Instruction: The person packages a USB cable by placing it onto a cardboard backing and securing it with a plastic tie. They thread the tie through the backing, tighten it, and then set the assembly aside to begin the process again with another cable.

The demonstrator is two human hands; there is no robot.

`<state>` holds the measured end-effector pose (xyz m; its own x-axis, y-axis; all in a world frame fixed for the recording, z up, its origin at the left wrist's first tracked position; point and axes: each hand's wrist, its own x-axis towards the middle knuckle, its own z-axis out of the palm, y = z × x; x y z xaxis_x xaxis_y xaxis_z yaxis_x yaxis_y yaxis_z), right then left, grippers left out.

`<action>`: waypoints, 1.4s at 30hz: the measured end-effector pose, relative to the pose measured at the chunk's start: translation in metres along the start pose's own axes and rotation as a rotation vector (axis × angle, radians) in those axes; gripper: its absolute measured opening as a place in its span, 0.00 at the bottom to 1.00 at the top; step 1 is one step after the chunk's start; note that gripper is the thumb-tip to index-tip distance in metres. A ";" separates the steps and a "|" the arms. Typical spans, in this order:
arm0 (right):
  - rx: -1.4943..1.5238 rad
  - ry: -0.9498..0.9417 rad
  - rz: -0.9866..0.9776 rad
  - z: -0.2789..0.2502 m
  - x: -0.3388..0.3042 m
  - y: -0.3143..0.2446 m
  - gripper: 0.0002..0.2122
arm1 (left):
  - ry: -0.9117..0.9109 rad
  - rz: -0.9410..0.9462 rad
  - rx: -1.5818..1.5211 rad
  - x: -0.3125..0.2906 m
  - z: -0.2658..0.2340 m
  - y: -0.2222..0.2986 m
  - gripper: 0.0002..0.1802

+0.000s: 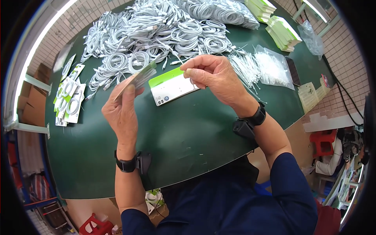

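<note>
My left hand (124, 107) is raised over the green table (184, 133) and grips a thin stack of flat cards (139, 77) seen edge-on. My right hand (213, 75) pinches the top edge of a single white card with a green band (171, 86), held tilted just right of the stack. Both wrists carry black bands. Behind the hands lies a big heap of coiled white cables (156, 35).
Finished packs with coiled cables (69, 97) lie at the left table edge. Clear bags of white ties (270, 68) sit to the right, stacks of green-edged cards (282, 33) at the far right. Cardboard boxes (33, 98) stand left, red stools (323, 141) right.
</note>
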<state>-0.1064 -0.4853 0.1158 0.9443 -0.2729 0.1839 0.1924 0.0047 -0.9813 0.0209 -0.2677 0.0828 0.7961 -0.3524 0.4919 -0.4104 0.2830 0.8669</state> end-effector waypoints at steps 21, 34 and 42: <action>-0.193 0.076 -0.257 -0.001 -0.010 0.028 0.06 | -0.212 0.391 0.473 -0.004 0.013 -0.015 0.14; -0.636 0.133 -0.558 -0.007 -0.004 0.038 0.05 | -0.237 0.464 0.525 -0.001 0.012 -0.020 0.16; -0.579 0.127 -0.825 -0.004 -0.008 0.027 0.07 | -0.216 0.542 0.551 -0.002 0.011 -0.019 0.18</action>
<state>-0.1103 -0.4871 0.0874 0.5329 -0.0808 0.8423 0.5807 -0.6890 -0.4336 0.0220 -0.2823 0.0665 0.3431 -0.4728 0.8116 -0.9206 0.0026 0.3906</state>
